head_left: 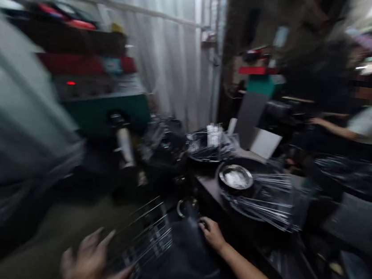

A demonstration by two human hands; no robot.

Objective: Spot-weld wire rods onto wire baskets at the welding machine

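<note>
And there's the right hand (212,235), fingers (203,223) curled inward, its bare forearm (253,275) slanting from that grip back toward the body's right! Left of the grip, nearer the body and well apart, here's the left hand (87,265) (badly blurred, this one), splayed wide, thumb (120,277) reaching out gripward.

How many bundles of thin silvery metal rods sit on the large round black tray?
2: the far bundle, right of the round silver metal bowl, and the near bundle. Blur may hide others.
</note>
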